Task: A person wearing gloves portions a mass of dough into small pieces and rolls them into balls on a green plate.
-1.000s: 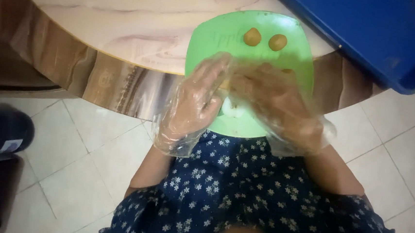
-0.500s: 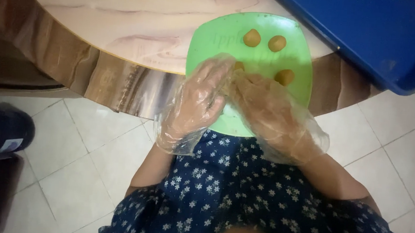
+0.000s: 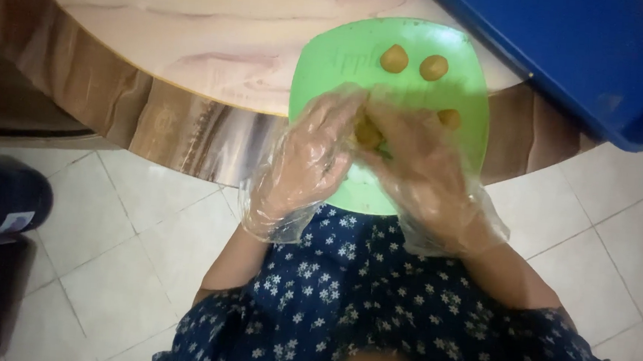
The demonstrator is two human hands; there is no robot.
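Note:
Both my hands wear loose clear plastic gloves and meet over the near half of a green plate [image 3: 330, 60]. A lump of yellow-brown dough [image 3: 368, 134] sits pressed between my left hand [image 3: 309, 161] and my right hand [image 3: 421, 165]. Three small dough balls lie on the plate: one [image 3: 394, 58] and a second [image 3: 433, 67] side by side at the far part, a third [image 3: 449, 118] just beyond my right hand's fingers. The plate hangs partly over the edge of the round table [image 3: 195, 43].
A blue tray [image 3: 572, 47] rests on the table at the upper right, jutting past its edge. Pale tiled floor [image 3: 120, 249] lies below. A dark shoe-like object [image 3: 0, 196] sits at the left edge. I wear dark blue floral clothing [image 3: 372, 312].
My hands have kept working the dough between them and shifted slightly toward me, uncovering the third ball on the plate's right side.

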